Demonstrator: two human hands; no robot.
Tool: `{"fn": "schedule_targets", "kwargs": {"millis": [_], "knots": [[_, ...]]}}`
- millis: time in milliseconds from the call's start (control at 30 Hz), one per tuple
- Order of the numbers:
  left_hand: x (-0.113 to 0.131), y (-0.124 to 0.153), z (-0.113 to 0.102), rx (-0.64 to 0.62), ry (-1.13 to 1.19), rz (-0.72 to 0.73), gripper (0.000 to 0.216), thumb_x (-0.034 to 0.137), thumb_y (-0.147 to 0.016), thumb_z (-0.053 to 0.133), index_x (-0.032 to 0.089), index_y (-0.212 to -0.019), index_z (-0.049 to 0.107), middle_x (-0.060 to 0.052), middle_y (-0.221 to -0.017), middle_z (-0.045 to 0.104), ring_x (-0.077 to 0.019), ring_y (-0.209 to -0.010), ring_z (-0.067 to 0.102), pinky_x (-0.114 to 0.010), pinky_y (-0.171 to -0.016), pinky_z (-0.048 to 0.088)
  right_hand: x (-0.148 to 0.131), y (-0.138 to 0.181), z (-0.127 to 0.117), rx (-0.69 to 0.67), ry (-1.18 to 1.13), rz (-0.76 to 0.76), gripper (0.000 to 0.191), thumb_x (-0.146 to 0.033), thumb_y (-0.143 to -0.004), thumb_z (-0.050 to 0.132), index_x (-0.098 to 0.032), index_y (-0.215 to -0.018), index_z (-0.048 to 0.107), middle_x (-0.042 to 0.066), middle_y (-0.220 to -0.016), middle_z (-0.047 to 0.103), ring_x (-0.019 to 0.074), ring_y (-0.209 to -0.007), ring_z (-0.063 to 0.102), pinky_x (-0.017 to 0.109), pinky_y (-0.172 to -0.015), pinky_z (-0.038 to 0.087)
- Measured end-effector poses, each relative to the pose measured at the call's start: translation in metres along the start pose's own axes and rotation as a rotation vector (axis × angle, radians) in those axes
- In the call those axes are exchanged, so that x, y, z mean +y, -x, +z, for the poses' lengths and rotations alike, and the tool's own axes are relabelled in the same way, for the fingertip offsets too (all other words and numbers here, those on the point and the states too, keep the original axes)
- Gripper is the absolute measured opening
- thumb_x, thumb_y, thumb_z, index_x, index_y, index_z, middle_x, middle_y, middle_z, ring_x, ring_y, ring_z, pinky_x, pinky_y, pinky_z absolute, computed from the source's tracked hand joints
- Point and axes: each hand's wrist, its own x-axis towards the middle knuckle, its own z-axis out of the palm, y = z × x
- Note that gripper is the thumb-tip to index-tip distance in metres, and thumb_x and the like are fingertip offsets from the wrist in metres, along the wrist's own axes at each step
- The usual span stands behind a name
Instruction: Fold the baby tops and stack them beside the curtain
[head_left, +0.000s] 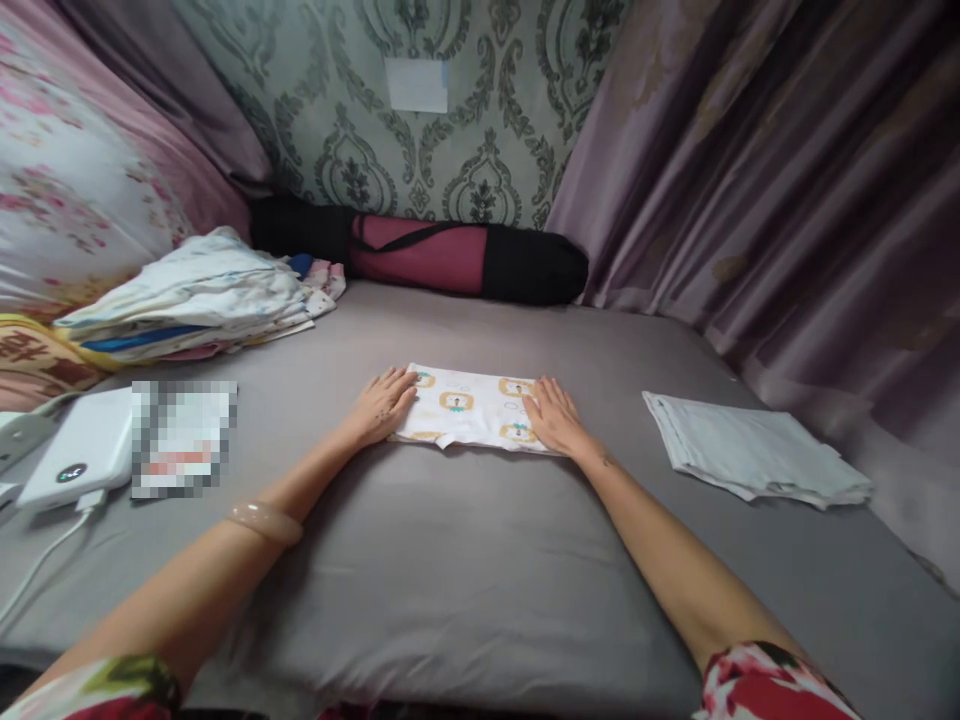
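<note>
Folded white cloth (469,408) on a grey sheet (480,600), seen from above the forearms. The left hand (384,404) and right hand (553,415) are covering the cloth's two ends, so its corners there are partly hidden. Both floral sleeves, the left (105,690) and the right (772,685), are being cut off by the lower edge. Well to the left of the left hand, a mosaic is masking a flat item (184,440); beside it, a white device (82,445) is showing a dark round display whose digits are too small to read with certainty. Farther out, a yellow fabric (30,345) is bearing a dark character, too distorted to read. The cloth is displaying ochre frames around small figures. Both hands are lying palm down, fingers extended forward and gripping nothing; the forearms are converging toward the cloth between them. A bangle (264,522) is encircling the left forearm. Right of the right hand, a pale folded cloth (757,448) is lying well apart.
</note>
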Motion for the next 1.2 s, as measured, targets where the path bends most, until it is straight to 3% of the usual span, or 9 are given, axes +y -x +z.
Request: {"fn": "schedule_targets", "kwargs": {"millis": [100,200,367,533,700,833,1033,1200], "knots": [[-0.003,0.003,0.005,0.081,0.04,0.007,0.06,0.047,-0.098,0.021,0.018,-0.147,0.039,-0.008,-0.156,0.034,-0.0235,-0.147,0.022,-0.044,-0.12,0.016,-0.006,0.0,-0.005,0.014,0.041,-0.02,0.067,-0.046,-0.1,0.016,-0.004,-0.151,0.028,0.017,-0.159,0.021,0.0282,-0.148,0.015,0.048,-0.119,0.009],[-0.004,0.002,0.008,0.199,0.129,0.001,0.06,0.046,-0.097,0.022,0.012,-0.141,0.045,-0.011,-0.151,0.042,-0.0231,-0.145,0.027,-0.041,-0.12,0.02,-0.026,0.001,-0.012,0.054,0.03,-0.141,0.064,-0.044,-0.1,0.013,-0.011,-0.152,0.03,0.012,-0.16,0.02,0.0251,-0.149,0.012,0.05,-0.119,0.005],[-0.004,0.005,0.001,0.313,0.326,-0.116,0.054,0.042,-0.096,0.026,0.014,-0.134,0.052,-0.011,-0.145,0.05,-0.0242,-0.138,0.04,-0.04,-0.116,0.03,-0.057,-0.002,-0.006,-0.042,0.002,-0.353,0.061,-0.046,-0.101,0.014,-0.02,-0.153,0.028,0.005,-0.161,0.02,0.0234,-0.149,0.011,0.047,-0.12,0.008],[-0.004,0.007,-0.003,0.372,0.448,-0.142,0.05,0.039,-0.096,0.028,0.014,-0.129,0.056,-0.011,-0.139,0.055,-0.0241,-0.131,0.048,-0.039,-0.113,0.034,-0.06,-0.006,0.006,-0.057,0.036,-0.321,0.06,-0.046,-0.1,0.017,-0.021,-0.154,0.027,0.004,-0.161,0.02,0.023,-0.149,0.013,0.047,-0.12,0.006],[-0.007,0.004,-0.001,0.41,0.502,-0.137,0.046,0.036,-0.096,0.03,0.014,-0.125,0.058,-0.013,-0.132,0.06,-0.0237,-0.124,0.053,-0.04,-0.109,0.038,-0.064,-0.008,-0.002,-0.108,0.039,-0.298,0.058,-0.042,-0.1,0.021,-0.019,-0.153,0.03,0.006,-0.161,0.021,0.0251,-0.148,0.015,0.049,-0.119,0.007],[-0.007,0.003,-0.001,0.419,0.514,-0.145,0.044,0.035,-0.095,0.032,0.013,-0.121,0.059,-0.014,-0.129,0.061,-0.0239,-0.122,0.054,-0.04,-0.107,0.039,-0.1,-0.011,-0.009,-0.07,-0.018,-0.298,0.055,-0.036,-0.1,0.022,-0.015,-0.148,0.038,0.009,-0.159,0.027,0.0241,-0.148,0.015,0.051,-0.119,0.004],[-0.005,0.004,-0.003,0.441,0.529,-0.137,0.041,0.032,-0.096,0.031,0.013,-0.119,0.06,-0.013,-0.126,0.063,-0.0226,-0.121,0.055,-0.039,-0.106,0.04,-0.168,-0.02,0.005,-0.001,-0.13,-0.355,0.056,-0.038,-0.101,0.022,-0.014,-0.151,0.031,0.009,-0.16,0.022,0.0256,-0.149,0.011,0.052,-0.118,0.004],[-0.005,0.004,-0.003,0.441,0.537,-0.14,0.039,0.031,-0.095,0.033,0.014,-0.117,0.06,-0.012,-0.124,0.064,-0.0212,-0.118,0.057,-0.036,-0.105,0.041,-0.185,-0.022,0.027,0.025,-0.147,-0.286,0.057,-0.044,-0.101,0.021,-0.019,-0.152,0.03,0.008,-0.16,0.024,0.0257,-0.148,0.012,0.052,-0.117,0.006]]}}
